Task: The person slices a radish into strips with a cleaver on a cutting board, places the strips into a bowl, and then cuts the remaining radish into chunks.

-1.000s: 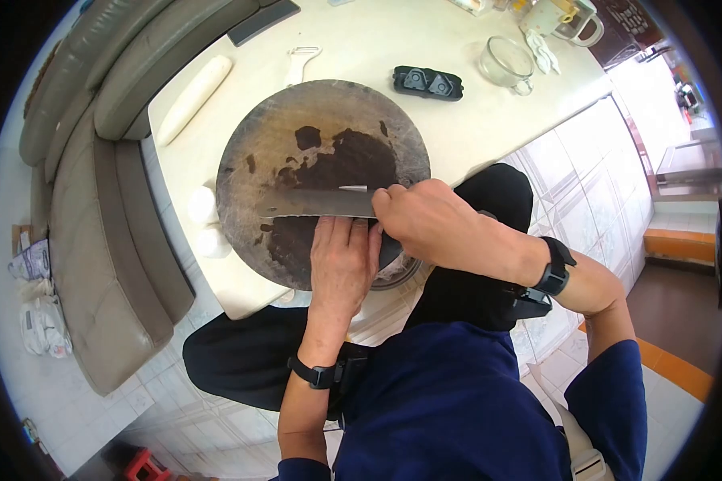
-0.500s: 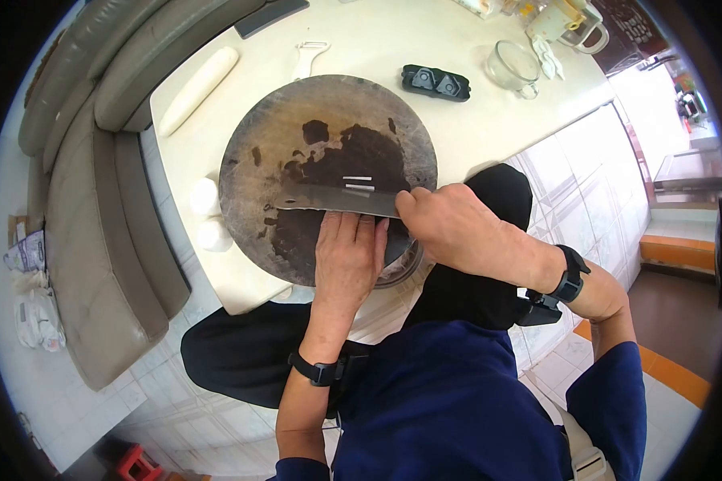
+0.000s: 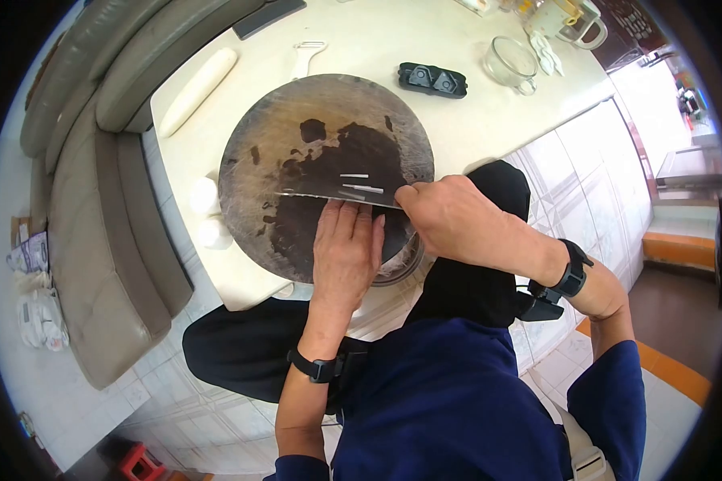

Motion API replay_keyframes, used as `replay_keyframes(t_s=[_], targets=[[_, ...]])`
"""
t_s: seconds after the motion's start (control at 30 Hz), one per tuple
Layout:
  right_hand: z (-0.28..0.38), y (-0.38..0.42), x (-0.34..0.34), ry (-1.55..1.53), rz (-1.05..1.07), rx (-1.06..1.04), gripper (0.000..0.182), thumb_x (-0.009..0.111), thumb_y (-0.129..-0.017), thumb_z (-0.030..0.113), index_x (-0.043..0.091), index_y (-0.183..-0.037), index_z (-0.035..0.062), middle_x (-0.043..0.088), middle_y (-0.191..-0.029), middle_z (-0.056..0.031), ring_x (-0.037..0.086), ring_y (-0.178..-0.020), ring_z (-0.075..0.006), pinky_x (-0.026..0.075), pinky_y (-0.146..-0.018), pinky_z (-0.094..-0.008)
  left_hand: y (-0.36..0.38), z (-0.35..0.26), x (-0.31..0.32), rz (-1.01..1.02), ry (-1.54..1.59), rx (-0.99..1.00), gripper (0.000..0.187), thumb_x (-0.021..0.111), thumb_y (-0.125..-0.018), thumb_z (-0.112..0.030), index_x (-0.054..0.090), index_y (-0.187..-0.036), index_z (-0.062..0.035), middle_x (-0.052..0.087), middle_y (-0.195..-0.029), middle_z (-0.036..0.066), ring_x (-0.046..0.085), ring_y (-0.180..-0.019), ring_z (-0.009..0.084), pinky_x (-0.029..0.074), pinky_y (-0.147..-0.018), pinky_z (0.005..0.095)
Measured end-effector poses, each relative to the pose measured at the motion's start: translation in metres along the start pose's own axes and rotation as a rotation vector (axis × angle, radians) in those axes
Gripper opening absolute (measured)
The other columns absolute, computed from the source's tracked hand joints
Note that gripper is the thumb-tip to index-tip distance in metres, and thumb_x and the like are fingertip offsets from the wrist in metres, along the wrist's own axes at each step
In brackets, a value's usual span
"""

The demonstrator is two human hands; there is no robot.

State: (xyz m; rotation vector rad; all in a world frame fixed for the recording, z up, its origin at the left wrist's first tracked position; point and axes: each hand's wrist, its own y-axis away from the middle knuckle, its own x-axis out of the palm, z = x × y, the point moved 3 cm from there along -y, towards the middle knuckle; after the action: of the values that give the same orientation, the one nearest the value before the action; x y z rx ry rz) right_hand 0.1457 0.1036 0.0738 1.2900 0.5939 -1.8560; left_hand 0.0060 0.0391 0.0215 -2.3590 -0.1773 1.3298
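Observation:
A round, dark-stained wooden chopping board (image 3: 253, 180) lies on the table. My right hand (image 3: 449, 215) grips a kitchen knife (image 3: 306, 196) by its handle end, and the blade spans the board, seen almost edge-on. Just on the near side of the blade, my left hand (image 3: 345, 248) presses down with its fingers close together, fingertips right by the blade. Whatever is under those fingers is hidden. Beyond the blade, a few thin white strips (image 3: 364, 188) rest on the wet dark patch.
A long white peeled vegetable (image 3: 199, 92), a white peeler (image 3: 307, 58), a black object (image 3: 432, 80) and a glass cup (image 3: 511, 64) are on the table (image 3: 361, 40). Two white round things (image 3: 214, 233) sit at the board's left. A sofa (image 3: 96, 240) stands at left.
The knife blade has turned from showing its broad side to nearly edge-on, its tip shifting slightly away from me. The white strips have shifted a little. Both hands stay in nearly the same place.

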Motion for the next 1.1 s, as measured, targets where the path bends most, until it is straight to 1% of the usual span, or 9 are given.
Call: replay_keyframes(t_s=[0.2,0.3,0.4,0.53,0.6,0.83,0.9,1.03,1.1], targets=[[-0.005,-0.013,-0.003,-0.026,-0.017,-0.028,0.008,0.059,-0.074,0.002,0.052,-0.077,-0.002,0.056,-0.06,-0.0193,0.061,-0.065,-0.0379,0.048,-0.058,-0.0438,0.0,0.0,0.0,-0.024,-0.011,0.013,0.027,0.066,-0.083,-0.008,0.064,-0.104,0.0077,0.06,-0.11,0.019,0.055,-0.109,0.0359,0.045,-0.095,0.045],[-0.004,-0.019,-0.002,-0.045,-0.029,0.008,0.007,0.059,-0.077,0.003,0.054,-0.077,-0.002,0.057,-0.062,-0.0202,0.061,-0.067,-0.0394,0.048,-0.059,-0.046,0.0,-0.001,-0.001,-0.039,-0.01,0.014,0.027,0.066,-0.082,-0.008,0.064,-0.104,0.0078,0.061,-0.11,0.019,0.056,-0.109,0.0354,0.045,-0.096,0.0454],[-0.015,-0.019,0.005,-0.111,-0.087,0.035,0.008,0.058,-0.08,0.005,0.055,-0.079,-0.0023,0.058,-0.063,-0.0204,0.06,-0.066,-0.0403,0.047,-0.059,-0.0466,0.001,0.0,-0.001,-0.048,0.009,0.01,0.027,0.066,-0.082,-0.007,0.064,-0.104,0.008,0.061,-0.11,0.019,0.056,-0.109,0.035,0.045,-0.096,0.0455],[-0.012,-0.011,-0.003,-0.119,-0.075,0.022,0.008,0.057,-0.081,0.005,0.056,-0.081,-0.0025,0.058,-0.064,-0.0207,0.059,-0.065,-0.0405,0.047,-0.058,-0.046,0.002,0.0,-0.001,-0.046,0.015,0.008,0.027,0.066,-0.082,-0.007,0.064,-0.104,0.0079,0.061,-0.11,0.019,0.056,-0.109,0.035,0.046,-0.096,0.0454],[-0.008,-0.007,-0.006,-0.086,-0.05,0.019,0.005,0.06,-0.072,0.002,0.057,-0.072,-0.0022,0.06,-0.064,-0.02,0.063,-0.066,-0.0391,0.05,-0.061,-0.0448,0.001,0.0,-0.001,-0.047,0.003,0.006,0.027,0.067,-0.081,-0.007,0.064,-0.104,0.0078,0.061,-0.11,0.019,0.056,-0.109,0.035,0.046,-0.095,0.0452],[-0.011,-0.003,-0.005,-0.068,-0.032,-0.016,0.006,0.061,-0.069,0.0,0.057,-0.073,-0.0021,0.06,-0.064,-0.0198,0.063,-0.066,-0.038,0.05,-0.06,-0.044,0.002,0.001,0.0,-0.05,0.004,0.007,0.027,0.067,-0.081,-0.007,0.064,-0.104,0.0077,0.061,-0.109,0.018,0.056,-0.109,0.0354,0.046,-0.095,0.0449],[-0.01,-0.003,-0.007,-0.053,0.004,-0.01,0.007,0.062,-0.068,0.0,0.058,-0.074,-0.0024,0.061,-0.065,-0.02,0.064,-0.067,-0.0377,0.05,-0.061,-0.044,0.002,0.001,0.0,-0.046,-0.002,0.006,0.027,0.067,-0.081,-0.007,0.065,-0.104,0.0077,0.061,-0.108,0.018,0.056,-0.108,0.0356,0.046,-0.094,0.0448],[-0.007,-0.007,-0.005,-0.036,-0.008,-0.039,0.008,0.063,-0.068,0.0,0.059,-0.075,-0.0028,0.061,-0.066,-0.0205,0.064,-0.068,-0.0378,0.05,-0.061,-0.0443,0.001,-0.001,-0.002,-0.045,-0.006,0.007,0.026,0.067,-0.081,-0.007,0.065,-0.103,0.0072,0.062,-0.107,0.017,0.057,-0.106,0.0354,0.046,-0.093,0.0445],[-0.006,-0.01,0.001,-0.031,-0.035,-0.1,0.01,0.059,-0.072,0.0,0.052,-0.079,-0.0025,0.057,-0.062,-0.0187,0.06,-0.064,-0.0389,0.047,-0.057,-0.0452,0.002,-0.001,-0.003,-0.046,-0.035,0.009,0.025,0.067,-0.081,-0.007,0.065,-0.102,0.0066,0.062,-0.106,0.017,0.057,-0.106,0.0343,0.046,-0.092,0.0441]])
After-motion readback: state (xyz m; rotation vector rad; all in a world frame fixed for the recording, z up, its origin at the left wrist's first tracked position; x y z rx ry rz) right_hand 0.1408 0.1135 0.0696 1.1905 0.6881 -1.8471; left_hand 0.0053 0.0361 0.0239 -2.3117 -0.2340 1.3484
